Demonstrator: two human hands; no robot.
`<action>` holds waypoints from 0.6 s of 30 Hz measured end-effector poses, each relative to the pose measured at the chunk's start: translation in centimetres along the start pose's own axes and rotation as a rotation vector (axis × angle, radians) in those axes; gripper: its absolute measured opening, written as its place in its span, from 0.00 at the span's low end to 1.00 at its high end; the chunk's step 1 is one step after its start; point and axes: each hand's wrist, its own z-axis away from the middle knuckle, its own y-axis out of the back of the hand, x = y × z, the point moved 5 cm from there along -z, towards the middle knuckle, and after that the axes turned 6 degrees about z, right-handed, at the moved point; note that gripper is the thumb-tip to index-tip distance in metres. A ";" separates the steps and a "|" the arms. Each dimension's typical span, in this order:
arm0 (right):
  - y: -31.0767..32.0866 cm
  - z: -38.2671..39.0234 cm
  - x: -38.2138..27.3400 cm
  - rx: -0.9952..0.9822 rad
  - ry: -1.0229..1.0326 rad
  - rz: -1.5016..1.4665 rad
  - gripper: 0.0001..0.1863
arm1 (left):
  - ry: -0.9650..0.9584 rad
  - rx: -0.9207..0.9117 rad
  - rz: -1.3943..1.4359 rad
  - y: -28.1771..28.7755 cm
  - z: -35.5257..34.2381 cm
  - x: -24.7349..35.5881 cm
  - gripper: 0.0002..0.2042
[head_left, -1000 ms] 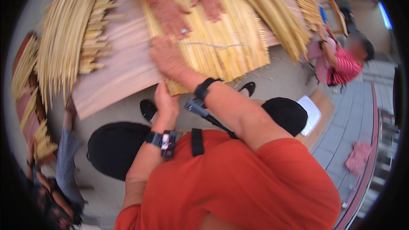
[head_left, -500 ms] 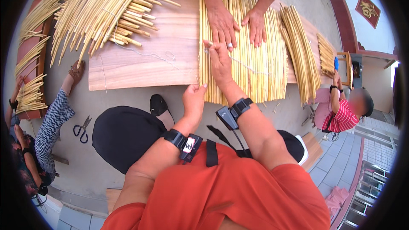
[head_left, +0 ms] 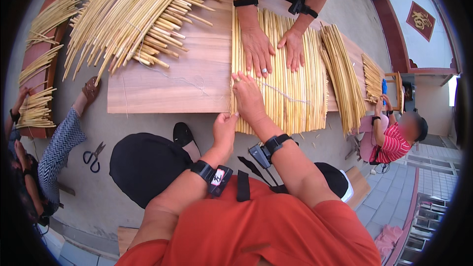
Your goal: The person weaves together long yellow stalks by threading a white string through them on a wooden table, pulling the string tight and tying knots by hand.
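A mat of pale yellow stalks (head_left: 290,111) lies on the wooden board, its stalks side by side and pointing away from me. A white string (head_left: 283,96) crosses it. My right hand (head_left: 249,99) rests at the mat's left edge, its fingers closed over the outermost stalks; what they grip is hidden. My left hand (head_left: 225,130) is closed in a pinch at the near end of the leftmost stalk, and anything between its fingertips is too small to name. Across from me, another person's two hands (head_left: 257,51) press flat on the mat.
A large stack of stalks (head_left: 133,15) lies on the board (head_left: 167,96) at left, with loose string (head_left: 185,80) beside it. A stalk bundle (head_left: 342,79) is right of the mat. Black scissors (head_left: 93,157) lie on the floor. Other people sit at both sides.
My right hand has come lower onto the left-edge stalks and slightly nearer me. My left hand stays at the near corner. The whole view has shifted, putting the board lower in the picture.
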 end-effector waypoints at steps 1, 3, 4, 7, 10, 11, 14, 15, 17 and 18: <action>-0.1 -0.1 0.1 -0.002 -0.004 -0.002 0.02 | 0.005 -0.001 -0.002 0.2 -0.1 -0.3 0.08; -0.1 -0.1 0.2 0.000 -0.003 -0.018 0.02 | -0.002 -0.073 0.000 0.0 -0.2 -0.4 0.07; 0.0 -0.1 0.1 0.001 -0.002 -0.017 0.02 | -0.003 -0.075 0.001 0.1 -0.1 -0.3 0.07; 0.5 -0.1 -0.1 0.052 0.014 -0.025 0.02 | -0.043 -0.114 -0.096 0.0 0.1 0.1 0.07; 1.0 0.4 0.2 0.116 -0.037 -0.170 0.02 | -0.081 -0.123 -0.159 -0.4 0.5 0.0 0.08; 1.2 0.3 0.4 0.133 -0.024 -0.174 0.03 | -0.060 -0.109 -0.141 -0.6 0.6 0.0 0.09; 1.2 0.4 0.4 0.135 -0.051 -0.201 0.02 | -0.071 -0.071 -0.144 -0.1 0.8 -0.1 0.10; 1.4 0.3 0.4 0.141 -0.067 -0.218 0.02 | -0.083 -0.068 -0.162 0.0 0.9 0.1 0.10; 1.5 0.3 1.8 0.088 -0.299 -0.495 0.03 | -0.051 -0.102 -0.156 -0.1 0.9 0.4 0.10; 1.2 0.6 2.3 0.042 -0.509 -0.774 0.03 | -0.032 -0.112 -0.146 0.0 0.8 0.4 0.10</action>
